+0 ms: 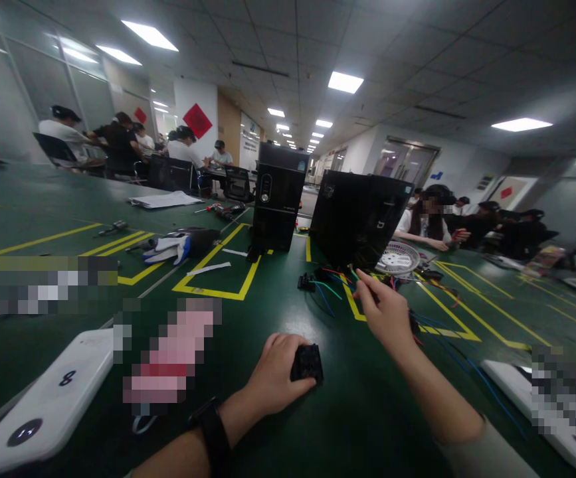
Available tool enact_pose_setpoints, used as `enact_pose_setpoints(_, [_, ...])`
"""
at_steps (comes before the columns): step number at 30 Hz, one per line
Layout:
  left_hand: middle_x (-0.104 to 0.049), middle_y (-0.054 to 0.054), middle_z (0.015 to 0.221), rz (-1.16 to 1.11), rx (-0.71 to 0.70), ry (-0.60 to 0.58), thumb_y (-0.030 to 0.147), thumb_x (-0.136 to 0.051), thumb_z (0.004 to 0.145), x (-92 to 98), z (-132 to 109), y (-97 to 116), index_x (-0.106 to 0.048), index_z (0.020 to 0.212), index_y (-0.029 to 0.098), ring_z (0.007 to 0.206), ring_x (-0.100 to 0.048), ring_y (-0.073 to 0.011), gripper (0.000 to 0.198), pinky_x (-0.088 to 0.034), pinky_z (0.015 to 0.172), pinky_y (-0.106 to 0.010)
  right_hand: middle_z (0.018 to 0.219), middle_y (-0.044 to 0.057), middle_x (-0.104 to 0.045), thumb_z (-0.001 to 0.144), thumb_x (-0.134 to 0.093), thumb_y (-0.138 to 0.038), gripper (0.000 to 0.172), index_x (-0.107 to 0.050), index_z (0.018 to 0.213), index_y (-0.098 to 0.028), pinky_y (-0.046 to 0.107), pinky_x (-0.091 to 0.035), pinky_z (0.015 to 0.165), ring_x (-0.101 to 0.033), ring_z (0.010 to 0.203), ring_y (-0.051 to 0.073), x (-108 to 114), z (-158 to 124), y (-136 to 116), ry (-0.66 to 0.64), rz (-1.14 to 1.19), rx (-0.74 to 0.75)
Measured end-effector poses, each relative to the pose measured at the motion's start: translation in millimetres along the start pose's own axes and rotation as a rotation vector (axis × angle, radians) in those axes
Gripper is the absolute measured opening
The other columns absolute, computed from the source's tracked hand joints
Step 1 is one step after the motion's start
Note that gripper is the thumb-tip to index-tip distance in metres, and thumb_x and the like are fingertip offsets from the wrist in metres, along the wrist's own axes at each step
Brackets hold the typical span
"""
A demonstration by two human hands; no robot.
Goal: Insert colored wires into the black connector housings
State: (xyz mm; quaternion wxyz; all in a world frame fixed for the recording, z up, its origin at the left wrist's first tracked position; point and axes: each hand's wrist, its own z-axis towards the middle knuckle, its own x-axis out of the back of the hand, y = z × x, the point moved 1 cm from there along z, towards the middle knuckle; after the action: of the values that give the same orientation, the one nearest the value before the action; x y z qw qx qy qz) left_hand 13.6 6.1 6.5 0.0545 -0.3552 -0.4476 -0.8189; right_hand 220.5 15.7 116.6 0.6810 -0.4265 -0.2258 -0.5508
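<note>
My left hand (276, 373) rests low on the green table (278, 438), its fingers closed round a small black connector block (307, 362). A black watch sits on that wrist. Further out to the right, my right hand (386, 311) is raised above the table, with fingertips pinched on a thin wire (352, 271) from a bundle of coloured wires (332, 287). The wires spread over the table by a second small black connector (306, 282). Behind them a black computer case (359, 218) lies open and tilted.
A second black computer tower (278, 196) stands upright behind yellow floor-tape markings. Gloves (174, 247), tools and papers (164, 199) lie to the left, a white fan grille (398, 257) to the right. White devices lie at both near corners. Other people sit at tables on both sides.
</note>
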Motion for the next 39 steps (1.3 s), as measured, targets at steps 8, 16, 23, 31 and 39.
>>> enact_pose_setpoints(8, [-0.059, -0.001, 0.101, -0.012, -0.007, -0.001, 0.02, -0.073, 0.064, 1.1, 1, 0, -0.051, 0.103, 0.024, 0.099, -0.05, -0.0245, 0.044, -0.03, 0.095, -0.041, 0.105, 0.006, -0.064, 0.091, -0.051, -0.034, 0.025, -0.061, 0.107, -0.018, 0.039, -0.049, 0.082, -0.061, 0.092, 0.018, -83, 87, -4, -0.328, -0.165, -0.076])
enact_pose_setpoints(16, [-0.058, -0.002, 0.1, -0.035, 0.011, -0.015, 0.022, -0.071, 0.064, 1.1, 3, 0, -0.052, 0.102, 0.024, 0.098, -0.05, -0.0251, 0.042, -0.031, 0.094, -0.042, 0.113, 0.007, -0.058, 0.091, -0.053, -0.032, 0.025, -0.057, 0.111, -0.018, 0.04, -0.049, 0.083, -0.058, 0.097, 0.02, -116, 108, -2, -0.516, -0.275, -0.09])
enact_pose_setpoints(23, [-0.058, -0.002, 0.099, -0.028, 0.013, -0.016, 0.022, -0.072, 0.064, 1.2, 4, 0, -0.052, 0.101, 0.024, 0.097, -0.05, -0.0249, 0.041, -0.032, 0.093, -0.041, 0.116, 0.007, -0.057, 0.091, -0.052, -0.032, 0.026, -0.056, 0.113, -0.018, 0.04, -0.048, 0.084, -0.058, 0.099, 0.02, -129, 103, 0, -0.542, -0.299, -0.075])
enact_pose_setpoints(31, [-0.058, -0.002, 0.1, -0.021, 0.015, -0.023, 0.022, -0.072, 0.065, 1.3, 4, 1, -0.052, 0.101, 0.024, 0.097, -0.05, -0.0244, 0.041, -0.031, 0.093, -0.04, 0.116, 0.007, -0.057, 0.091, -0.052, -0.032, 0.027, -0.056, 0.113, -0.018, 0.04, -0.049, 0.084, -0.058, 0.099, 0.02, -132, 103, 0, -0.54, -0.305, -0.045])
enact_pose_setpoints(39, [-0.058, -0.002, 0.1, -0.013, 0.004, -0.017, 0.024, -0.072, 0.065, 1.3, 4, 0, -0.052, 0.102, 0.024, 0.098, -0.051, -0.0247, 0.042, -0.031, 0.094, -0.042, 0.116, 0.007, -0.057, 0.091, -0.052, -0.032, 0.027, -0.056, 0.114, -0.018, 0.04, -0.049, 0.084, -0.057, 0.099, 0.02, -137, 106, -2, -0.582, -0.325, -0.06])
